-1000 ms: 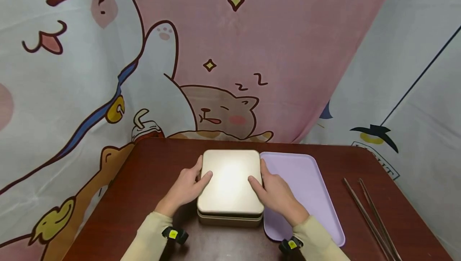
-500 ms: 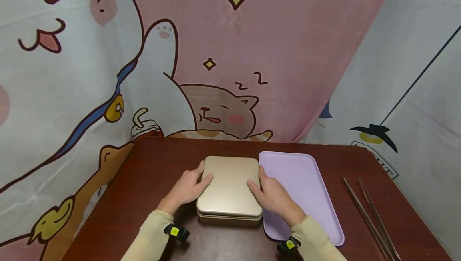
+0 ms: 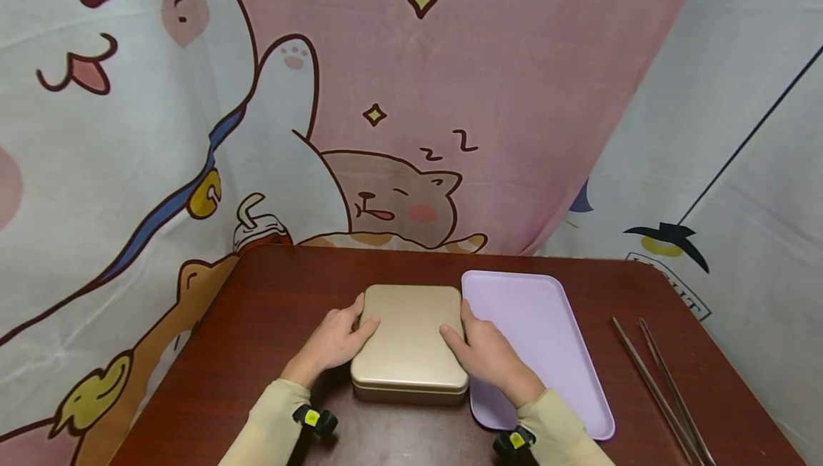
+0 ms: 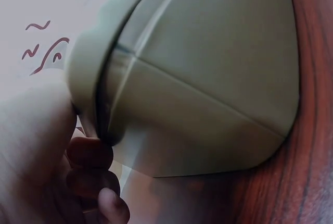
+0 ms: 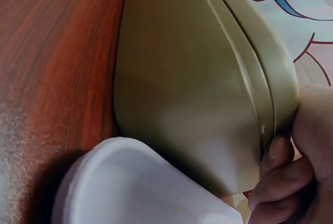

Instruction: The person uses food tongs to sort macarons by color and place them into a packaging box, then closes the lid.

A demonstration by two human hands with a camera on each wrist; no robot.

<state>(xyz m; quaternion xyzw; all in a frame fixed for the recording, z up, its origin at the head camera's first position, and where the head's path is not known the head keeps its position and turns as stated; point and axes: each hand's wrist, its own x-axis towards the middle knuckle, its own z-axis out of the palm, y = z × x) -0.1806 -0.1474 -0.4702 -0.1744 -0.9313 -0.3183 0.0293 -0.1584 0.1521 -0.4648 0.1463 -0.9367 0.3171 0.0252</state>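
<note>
A gold rectangular tin box (image 3: 411, 397) stands on the table with its lid (image 3: 411, 337) on top. My left hand (image 3: 334, 337) grips the lid's left side, thumb on the upper face. On the opposite side, my right hand (image 3: 491, 352) holds the lid the same way. Curled fingers (image 4: 91, 153) sit under the lid's rim in the left wrist view, where a narrow dark gap shows between lid and box. In the right wrist view, the lid (image 5: 281, 73) sits close against the box wall (image 5: 182, 78). The inside of the tin is hidden.
A lilac tray (image 3: 534, 337) lies right beside the tin, partly beneath my right hand and wrist. Long metal tongs (image 3: 662, 387) lie farther right on the dark wooden table (image 3: 257, 352). A cartoon-printed cloth (image 3: 514, 80) hangs behind the table.
The lid's far edge has tilted down and toward me, and the seam at the front has narrowed. The bright glare on its top is gone. Both hands lowered slightly with it.
</note>
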